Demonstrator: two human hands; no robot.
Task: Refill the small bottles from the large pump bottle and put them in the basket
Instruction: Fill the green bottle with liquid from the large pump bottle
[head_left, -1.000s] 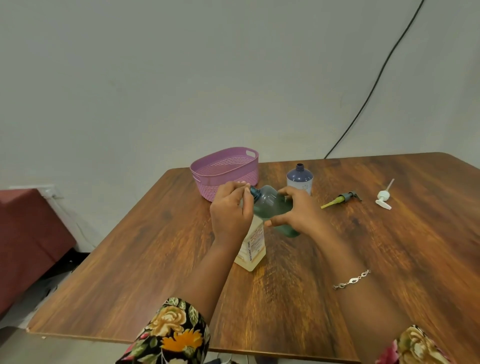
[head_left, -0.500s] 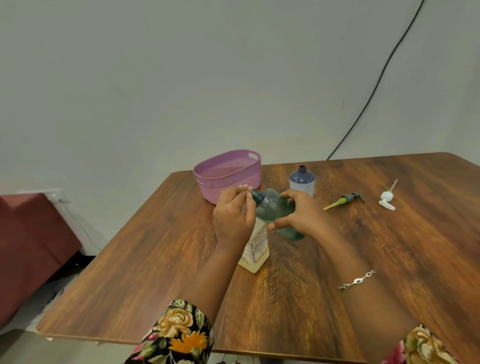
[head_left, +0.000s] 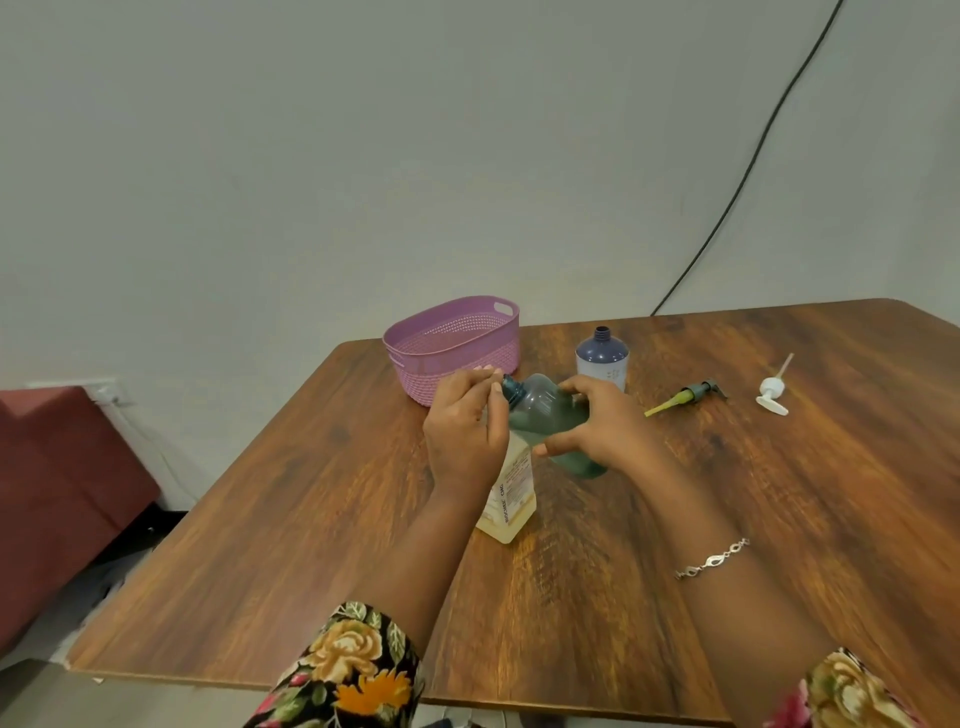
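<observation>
A pale yellow small bottle (head_left: 511, 493) with a white label stands on the wooden table (head_left: 311, 545). My left hand (head_left: 465, 431) grips its upper part and hides its mouth. My right hand (head_left: 602, 426) holds a larger translucent green bottle (head_left: 545, 410) tilted on its side. Its open dark neck points left, right at my left fingers above the small bottle. A purple perforated basket (head_left: 452, 358) sits at the table's far left corner, just behind my left hand.
A blue-grey bottle (head_left: 601, 358) stands uncapped behind my right hand. A green pump head with a yellow tube (head_left: 685, 397) and a white pump head (head_left: 772, 395) lie to the right. A black cable (head_left: 748, 171) runs down the wall. Red furniture (head_left: 52, 493) stands left of the table.
Both hands and the two bottles keep almost the same pose. The view has shifted slightly, so everything sits a little further right in the picture.
</observation>
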